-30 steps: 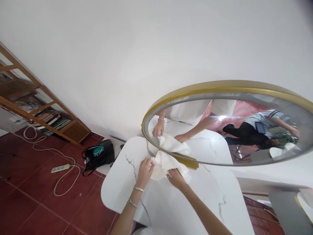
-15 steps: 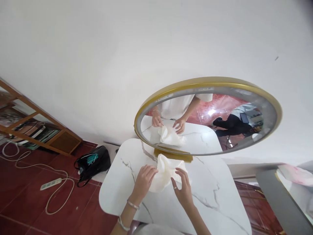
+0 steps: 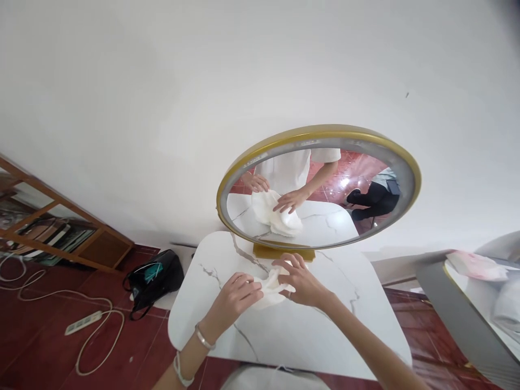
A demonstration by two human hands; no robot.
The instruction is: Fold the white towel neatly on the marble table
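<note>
A crumpled, soft white cloth [image 3: 271, 285] lies on the marble-patterned white table [image 3: 341, 336], just in front of the mirror's gold base. Whether it is fabric or tissue I cannot tell. My left hand [image 3: 238, 298], with two pale bangles on the wrist, pinches the cloth's left edge with bent fingers. From the right, my right hand [image 3: 298, 281] reaches over it, fingers curled onto the cloth and thumb below; a ring shows on it. The oval gold-rimmed mirror [image 3: 320, 131] reflects both hands and the cloth.
A black bag [image 3: 164, 281] sits on the red tiled floor left of the table, near a power strip [image 3: 83, 323] with a loose cord. A wooden shelf [image 3: 108, 249] stands far left. At right is a grey-sided table [image 3: 450, 314] bearing a pink-and-white packet [image 3: 479, 265].
My right hand has moved forward and left, over the cloth, and its fingers have closed onto it. The cloth is now more bunched between both hands. The view has shifted slightly.
</note>
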